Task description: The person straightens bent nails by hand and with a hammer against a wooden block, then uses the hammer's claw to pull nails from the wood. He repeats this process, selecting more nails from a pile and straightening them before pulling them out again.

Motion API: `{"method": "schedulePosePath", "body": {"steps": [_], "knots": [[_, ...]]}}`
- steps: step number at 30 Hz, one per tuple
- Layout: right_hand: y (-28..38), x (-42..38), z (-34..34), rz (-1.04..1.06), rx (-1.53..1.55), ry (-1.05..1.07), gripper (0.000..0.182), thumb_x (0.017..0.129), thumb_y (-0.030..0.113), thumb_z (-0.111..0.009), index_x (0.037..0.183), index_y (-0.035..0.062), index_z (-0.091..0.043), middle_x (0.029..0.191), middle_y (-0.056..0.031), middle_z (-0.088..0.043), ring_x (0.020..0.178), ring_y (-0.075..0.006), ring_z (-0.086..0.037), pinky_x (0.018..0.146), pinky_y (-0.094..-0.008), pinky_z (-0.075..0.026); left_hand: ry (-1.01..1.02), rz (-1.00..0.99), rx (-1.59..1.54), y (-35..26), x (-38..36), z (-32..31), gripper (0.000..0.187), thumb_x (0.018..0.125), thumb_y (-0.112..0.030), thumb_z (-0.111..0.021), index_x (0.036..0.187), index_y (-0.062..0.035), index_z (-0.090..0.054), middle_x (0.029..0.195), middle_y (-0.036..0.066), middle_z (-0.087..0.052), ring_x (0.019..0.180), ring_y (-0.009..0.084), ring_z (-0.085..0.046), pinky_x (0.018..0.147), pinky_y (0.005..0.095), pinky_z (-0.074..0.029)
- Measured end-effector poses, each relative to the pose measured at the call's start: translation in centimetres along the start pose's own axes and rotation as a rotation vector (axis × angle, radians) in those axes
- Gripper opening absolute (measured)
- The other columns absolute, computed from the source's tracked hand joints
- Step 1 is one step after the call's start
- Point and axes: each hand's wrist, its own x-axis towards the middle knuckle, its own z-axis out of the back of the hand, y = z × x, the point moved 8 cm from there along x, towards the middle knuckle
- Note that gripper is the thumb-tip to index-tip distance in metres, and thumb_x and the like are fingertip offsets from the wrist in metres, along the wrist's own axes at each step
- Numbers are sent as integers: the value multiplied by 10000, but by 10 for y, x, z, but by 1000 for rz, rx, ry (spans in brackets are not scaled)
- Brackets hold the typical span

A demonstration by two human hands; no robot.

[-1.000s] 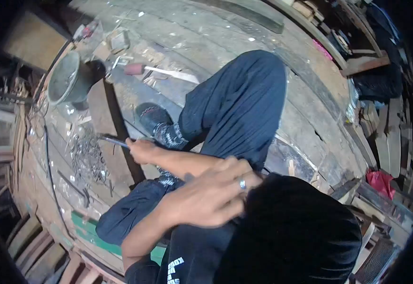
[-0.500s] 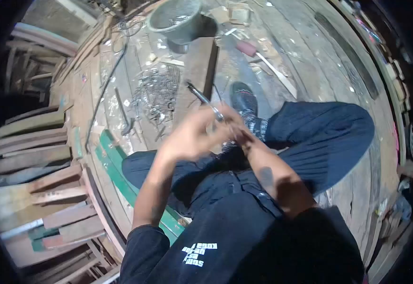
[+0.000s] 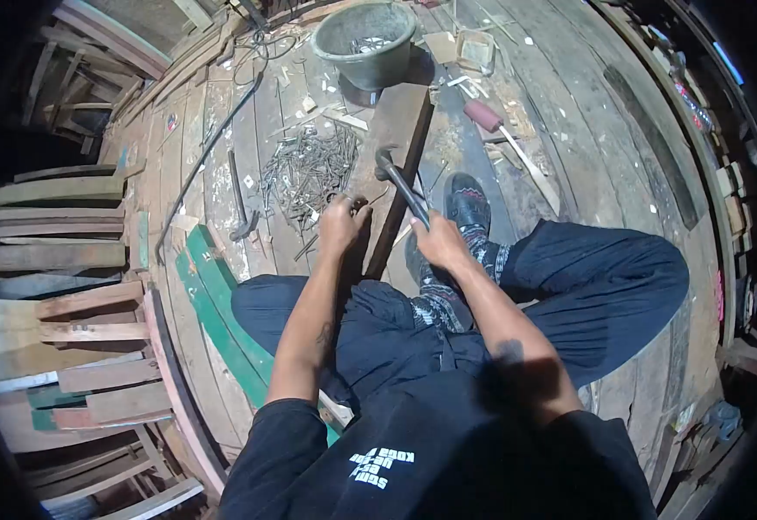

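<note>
My right hand [image 3: 442, 241] is wrapped round the handle of a claw hammer [image 3: 408, 192], whose head is over a wooden block [image 3: 400, 117]. At the block's left edge, my left hand [image 3: 339, 227] is closed in a pinch. A thin, dark nail [image 3: 379, 198] sticks out from its fingertips over the wood. Just beyond that hand lies a heap of loose nails [image 3: 305, 169] on the plank floor. The block lies lengthwise in front of me, between the heap and my shoe [image 3: 467, 204].
A grey bucket [image 3: 365, 65] with metal bits stands behind the block. Right of it lies a mallet [image 3: 483, 116] with a pale handle. A pry bar [image 3: 241, 204] and a green board [image 3: 227, 299] lie left. Stacked planks [image 3: 49, 258] line the left side.
My hands, close together over my lap before, are now apart. The left has gone to the block's edge by the nails; the right holds the hammer over the block. The view has shifted slightly.
</note>
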Motion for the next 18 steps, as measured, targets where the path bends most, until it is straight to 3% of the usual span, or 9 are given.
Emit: {"method": "schedulePosePath", "body": {"steps": [6, 9, 11, 14, 15, 18], "knots": [[8, -14, 15, 44, 111, -56, 429, 990, 337, -561, 1120, -69, -608, 966, -363, -666, 987, -543, -631, 865, -546, -498, 29, 18, 114, -5, 6, 0, 225, 867, -261, -733, 986, -69, -738, 1004, 166, -663, 876, 385, -674, 758, 468, -539], [40, -28, 29, 144, 153, -132, 384, 992, 337, -567, 1061, -38, -606, 882, -333, -665, 902, -519, -650, 790, -546, -496, -121, -63, 106, -14, 4, 8, 203, 862, -218, -722, 957, -38, -723, 957, 166, -650, 859, 385, -666, 742, 476, -534], [54, -35, 36, 251, 202, -212, 327, 999, 313, -570, 1026, -11, -596, 832, -311, -653, 844, -506, -652, 732, -534, -493, -120, -62, 114, -12, 3, 7, 200, 861, -216, -721, 957, -39, -721, 954, 161, -649, 856, 386, -663, 738, 475, -534], [63, -43, 36, 141, 224, -107, 335, 1003, 301, -584, 1093, -20, -615, 864, -314, -664, 901, -482, -674, 764, -502, -503, -106, -58, 162, -10, 2, 3, 199, 845, -221, -713, 949, -51, -719, 972, 157, -660, 881, 353, -667, 758, 472, -514], [57, -41, 31, 219, 191, -168, 342, 1001, 299, -588, 1114, -24, -606, 844, -305, -671, 857, -491, -675, 739, -514, -505, -118, -64, 178, -11, 2, 4, 196, 848, -220, -711, 945, -50, -719, 967, 156, -658, 884, 349, -664, 762, 471, -508], [40, -33, 17, 166, 129, -122, 353, 998, 303, -590, 1117, -29, -605, 840, -307, -673, 860, -506, -667, 738, -532, -501, -131, -66, 211, -16, 2, 6, 188, 859, -220, -705, 942, -52, -719, 944, 156, -655, 870, 352, -660, 765, 469, -502]]}}
